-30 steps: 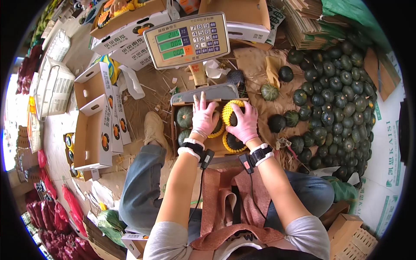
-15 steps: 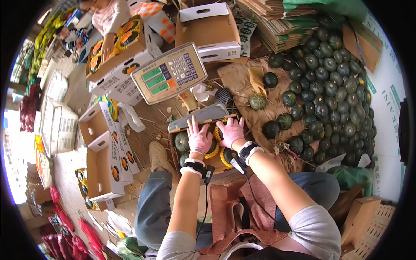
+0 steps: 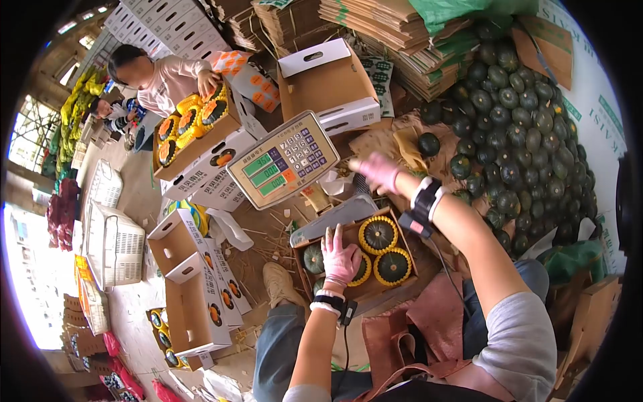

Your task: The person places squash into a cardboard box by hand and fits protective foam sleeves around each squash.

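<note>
My left hand (image 3: 340, 258), in a pink-palmed glove, rests with fingers stretched over squashes in an open cardboard box (image 3: 412, 248). Beside its fingers is a bare dark green squash (image 3: 312, 258). To its right sit a squash in a yellow foam net (image 3: 378, 235) and another netted squash (image 3: 392, 266); a third is partly hidden under the hand. The box stands on the grey platform (image 3: 335, 220) of a scale with a digital display (image 3: 281, 161). My right hand (image 3: 380, 173), also gloved, hovers beyond the box, right of the display. Motion blurs its fingers.
Loose green squashes (image 3: 516, 134) lie heaped at the right, beside flattened cardboard (image 3: 388, 27). An open carton (image 3: 328, 80) is at the back and others (image 3: 194, 295) at the left. A person (image 3: 167, 80) reaches over a box of netted squashes (image 3: 191, 124).
My right hand has left the box and moved up and forward. Yellow-netted squashes now show in the box. My left hand stays over it. The view has shifted.
</note>
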Motion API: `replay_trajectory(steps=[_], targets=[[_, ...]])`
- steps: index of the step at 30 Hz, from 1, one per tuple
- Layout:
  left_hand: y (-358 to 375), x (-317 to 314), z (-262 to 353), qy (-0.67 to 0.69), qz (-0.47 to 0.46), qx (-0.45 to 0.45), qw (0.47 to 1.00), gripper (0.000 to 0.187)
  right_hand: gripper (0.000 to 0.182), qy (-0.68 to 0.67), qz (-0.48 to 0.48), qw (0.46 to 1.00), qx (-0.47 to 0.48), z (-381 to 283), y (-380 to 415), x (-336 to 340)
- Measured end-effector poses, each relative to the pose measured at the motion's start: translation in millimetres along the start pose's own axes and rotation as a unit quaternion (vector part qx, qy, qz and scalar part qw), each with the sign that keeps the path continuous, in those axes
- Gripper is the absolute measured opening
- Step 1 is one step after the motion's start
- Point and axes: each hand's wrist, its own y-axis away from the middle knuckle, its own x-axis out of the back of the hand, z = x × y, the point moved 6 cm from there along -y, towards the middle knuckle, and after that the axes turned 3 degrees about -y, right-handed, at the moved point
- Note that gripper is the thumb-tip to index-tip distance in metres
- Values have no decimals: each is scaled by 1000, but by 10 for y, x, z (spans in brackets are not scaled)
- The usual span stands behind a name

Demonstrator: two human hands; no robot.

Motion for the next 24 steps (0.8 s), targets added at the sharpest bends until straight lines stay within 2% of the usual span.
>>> replay_trajectory(steps=[2, 4, 6, 7, 8, 10, 13, 16, 17, 18, 20, 22, 24], targets=[[-32, 16, 5, 2, -12, 16, 1000, 19, 90, -238, 103, 966, 19, -119, -203, 423], [-48, 31, 19, -3, -16, 18, 1000, 20, 91, -391, 124, 912, -10, -252, -315, 659], [-66, 47, 24, -1, -27, 23, 999, 21, 90, -381, 174, 907, 48, -439, -367, 856], [-70, 57, 31, -1, -35, 24, 999, 21, 87, -413, 218, 883, 39, -417, -620, 923], [-69, 56, 31, -8, -29, 27, 999, 19, 80, -435, 172, 882, 56, -390, -832, 957], [-75, 47, 28, -10, -34, 32, 999, 19, 70, -476, 147, 866, 50, -435, -951, 897], [-93, 48, 29, -10, -27, 31, 999, 20, 63, -466, 266, 838, 101, -580, -901, 932], [-78, 87, 49, -19, -28, 23, 999, 28, 63, -354, 317, 852, 221, -877, -433, 945], [-77, 97, 53, -21, -25, 24, 999, 31, 62, -276, 384, 836, 279, -952, -289, 1050], [-80, 98, 50, -24, -21, 25, 999, 35, 61, -193, 457, 806, 323, -1049, -84, 1116], [-62, 42, 27, -49, -29, 30, 998, 48, 56, -61, 521, 709, 472, -1230, 460, 1220], [-64, 43, 49, -75, -43, 51, 995, 53, 53, 1, 556, 645, 524, -1316, 1076, 1358], [-184, 335, 271, -89, -28, 92, 991, 66, 51, -24, 554, 610, 565, -1199, 1597, 1594]])
